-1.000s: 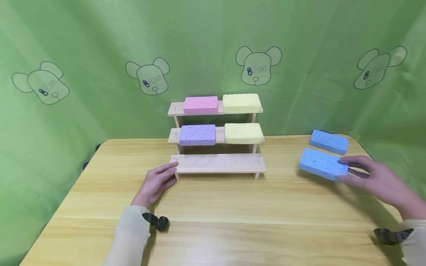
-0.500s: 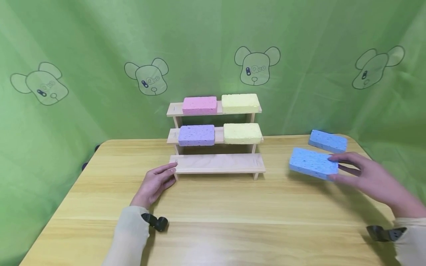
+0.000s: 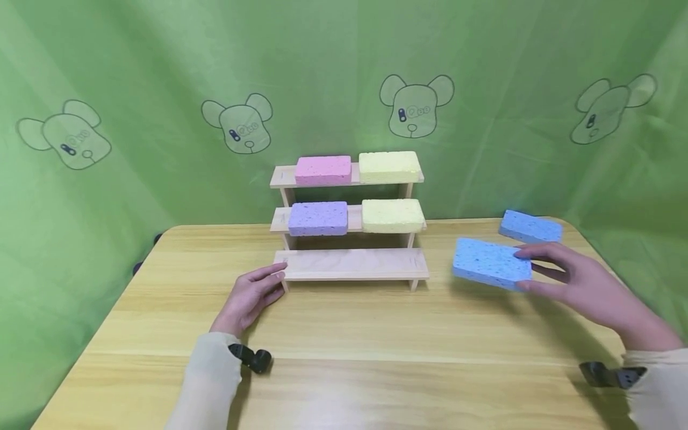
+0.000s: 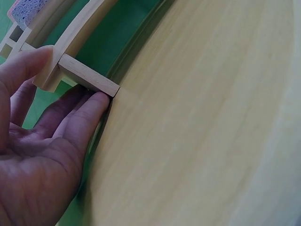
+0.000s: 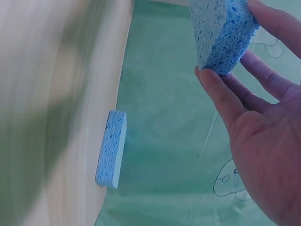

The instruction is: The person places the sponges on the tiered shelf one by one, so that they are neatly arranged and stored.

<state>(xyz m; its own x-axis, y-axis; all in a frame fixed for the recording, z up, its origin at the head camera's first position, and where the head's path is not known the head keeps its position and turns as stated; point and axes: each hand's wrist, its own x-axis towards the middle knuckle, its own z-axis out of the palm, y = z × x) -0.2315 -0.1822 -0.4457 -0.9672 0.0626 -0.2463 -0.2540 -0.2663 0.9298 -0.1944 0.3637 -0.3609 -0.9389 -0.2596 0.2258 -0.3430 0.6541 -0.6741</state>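
Note:
A three-tier wooden shelf [image 3: 355, 266] stands at the back middle of the table. My left hand [image 3: 249, 298] holds its lower left end; in the left wrist view one digit lies on the board and other fingers [image 4: 89, 113] touch the leg. A light blue sponge [image 3: 489, 263] hangs above the table on the right, pinched by its right end between thumb and fingers of my right hand [image 3: 586, 292]. In the right wrist view this sponge [image 5: 221, 37] is partly cut off. A second blue sponge [image 3: 529, 227] lies behind, partly hidden by the held one and the hand.
On the top tier sit a pink sponge [image 3: 323, 170] and a yellow sponge [image 3: 389, 167]. The middle tier bears a purple sponge [image 3: 318, 218] and another yellow sponge [image 3: 393, 215]. A green curtain [image 3: 333, 71] hangs behind the wooden table [image 3: 376, 334].
My right hand has carried the light blue sponge leftward, closer to the shelf. The left hand and the shelf have stayed in place.

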